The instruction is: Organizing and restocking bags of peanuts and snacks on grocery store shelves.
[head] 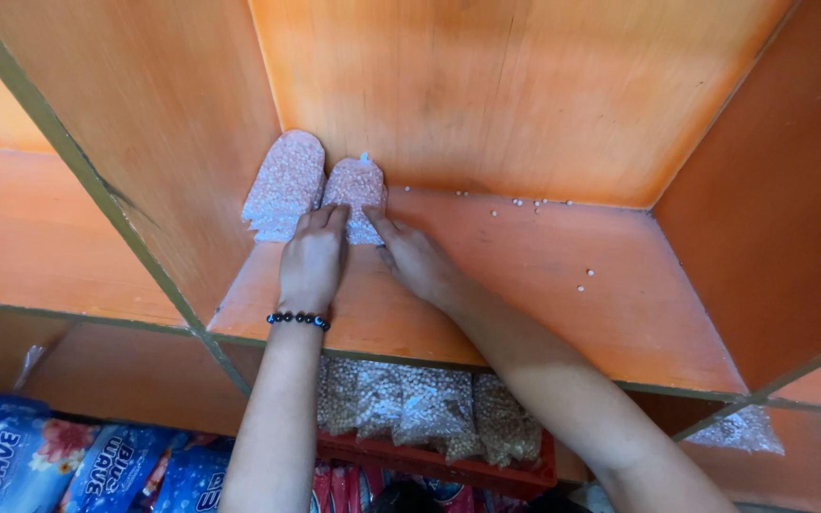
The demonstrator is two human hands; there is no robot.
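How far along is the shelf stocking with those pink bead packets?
Done: one pink bead packet stands against the shelf's back wall. In hand: left hand and right hand press a second packet beside it. Left: the shelf board holds only spilled beads.

Pale pink bead bags; orange shelf; black bead bracelet; blue flowered packets.

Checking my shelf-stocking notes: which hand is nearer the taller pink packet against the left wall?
Left. The left hand lies just below and right of the taller pink packet; the right hand sits farther right, fingertips on the shorter packet.
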